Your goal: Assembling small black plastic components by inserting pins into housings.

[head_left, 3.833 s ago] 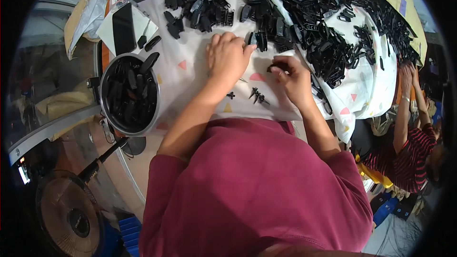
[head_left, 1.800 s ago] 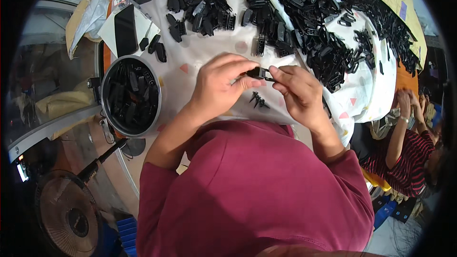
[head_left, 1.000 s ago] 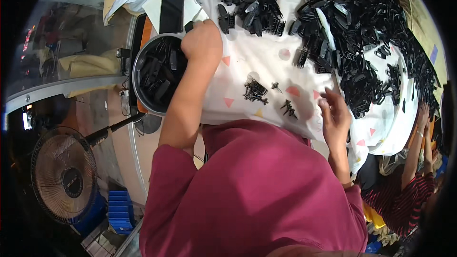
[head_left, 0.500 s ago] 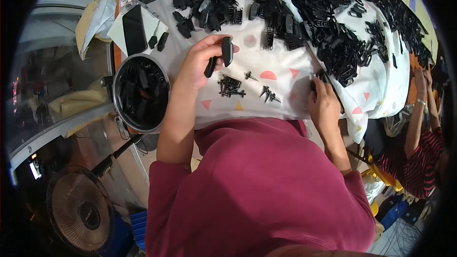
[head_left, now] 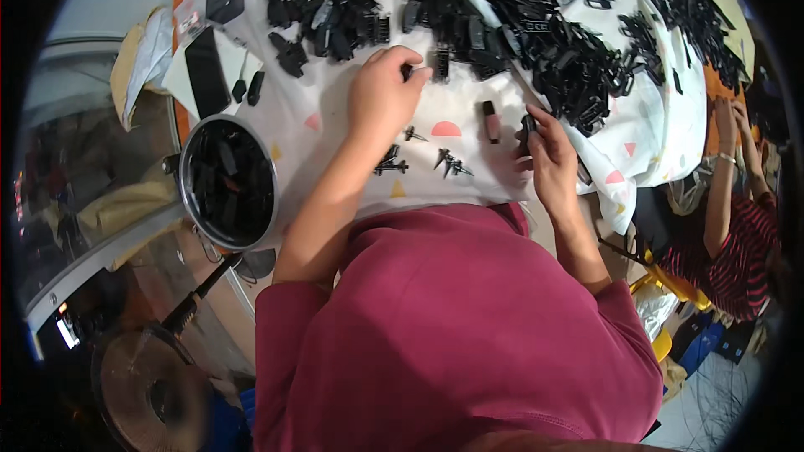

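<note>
My left hand (head_left: 385, 88) is closed, its fingers curled around a small dark plastic piece (head_left: 408, 72), most of which they hide. It hovers over the cloth just below the far piles. On the right, my right hand (head_left: 554, 155) grips a black plastic part (head_left: 526, 134) between thumb and fingers. Between the hands lies a small tube with a black cap and pinkish body (head_left: 492, 123). Dark pointed pins (head_left: 452, 162) rest on the cloth nearer me, and a small cluster of black pieces (head_left: 390, 162) is partly covered by my left forearm.
Heaps of black plastic parts (head_left: 578, 75) cover the table's far and right side. At left stand a round metal-rimmed bowl of black pieces (head_left: 271, 169) and a phone (head_left: 206, 74). A fan (head_left: 155, 393) stands lower left. Another person's hands (head_left: 727, 117) are at far right.
My left hand has moved away from me and turned over, largely hiding its piece. My right hand has lifted with a black part. The capped tube now shows on the cloth. The view has shifted.
</note>
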Action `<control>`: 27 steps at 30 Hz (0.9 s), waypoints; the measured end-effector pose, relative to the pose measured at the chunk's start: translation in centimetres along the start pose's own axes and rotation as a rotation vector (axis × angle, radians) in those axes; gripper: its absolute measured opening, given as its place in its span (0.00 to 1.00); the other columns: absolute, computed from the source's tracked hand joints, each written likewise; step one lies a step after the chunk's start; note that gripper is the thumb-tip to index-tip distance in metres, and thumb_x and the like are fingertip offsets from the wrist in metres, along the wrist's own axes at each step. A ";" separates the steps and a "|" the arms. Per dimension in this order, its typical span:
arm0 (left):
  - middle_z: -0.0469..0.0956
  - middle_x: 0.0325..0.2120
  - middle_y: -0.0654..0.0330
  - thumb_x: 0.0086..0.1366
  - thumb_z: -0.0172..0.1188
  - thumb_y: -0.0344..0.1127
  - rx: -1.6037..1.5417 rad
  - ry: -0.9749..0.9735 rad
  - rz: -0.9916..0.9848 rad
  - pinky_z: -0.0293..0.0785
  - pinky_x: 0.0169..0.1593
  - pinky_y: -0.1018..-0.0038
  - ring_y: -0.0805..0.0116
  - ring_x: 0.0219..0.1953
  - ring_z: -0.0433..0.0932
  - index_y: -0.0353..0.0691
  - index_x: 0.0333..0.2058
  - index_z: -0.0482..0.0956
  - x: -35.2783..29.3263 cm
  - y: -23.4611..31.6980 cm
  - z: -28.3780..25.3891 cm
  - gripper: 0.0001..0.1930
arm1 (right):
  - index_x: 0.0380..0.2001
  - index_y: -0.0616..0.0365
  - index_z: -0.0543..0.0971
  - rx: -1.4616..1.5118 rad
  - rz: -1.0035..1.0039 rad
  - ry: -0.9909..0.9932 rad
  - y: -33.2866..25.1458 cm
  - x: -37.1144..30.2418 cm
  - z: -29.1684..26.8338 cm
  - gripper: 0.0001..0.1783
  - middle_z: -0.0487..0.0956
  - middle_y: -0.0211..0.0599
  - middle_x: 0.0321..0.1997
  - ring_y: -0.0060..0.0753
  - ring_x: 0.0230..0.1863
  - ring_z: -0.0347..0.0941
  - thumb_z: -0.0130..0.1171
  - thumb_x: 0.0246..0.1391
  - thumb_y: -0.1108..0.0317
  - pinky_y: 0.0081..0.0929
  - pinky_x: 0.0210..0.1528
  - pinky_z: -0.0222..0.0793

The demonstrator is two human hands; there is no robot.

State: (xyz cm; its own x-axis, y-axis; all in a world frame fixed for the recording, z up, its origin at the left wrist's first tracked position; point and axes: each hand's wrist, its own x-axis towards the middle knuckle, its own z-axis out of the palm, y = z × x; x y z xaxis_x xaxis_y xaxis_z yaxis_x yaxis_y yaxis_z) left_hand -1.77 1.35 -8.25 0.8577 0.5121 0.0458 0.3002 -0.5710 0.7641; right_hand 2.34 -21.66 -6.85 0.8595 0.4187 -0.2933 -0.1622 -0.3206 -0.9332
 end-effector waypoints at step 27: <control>0.73 0.32 0.60 0.51 0.61 0.27 -0.870 -0.136 0.004 0.67 0.29 0.84 0.80 0.27 0.70 0.33 0.38 0.73 -4.6 3.7 -3.3 0.14 | 0.44 0.62 0.69 0.735 -0.016 -0.352 -7.3 3.4 4.6 0.19 0.72 0.35 0.31 0.26 0.28 0.72 0.55 0.47 0.74 0.19 0.26 0.75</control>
State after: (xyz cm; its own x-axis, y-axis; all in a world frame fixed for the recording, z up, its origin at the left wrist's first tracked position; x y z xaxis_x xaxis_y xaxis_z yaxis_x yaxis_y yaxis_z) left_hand -5.96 -0.96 -3.52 0.9169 0.3987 0.0152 -0.0803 0.1472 0.9858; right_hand 4.22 -13.97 -2.05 0.6817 0.6999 -0.2129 -0.5330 0.2758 -0.7999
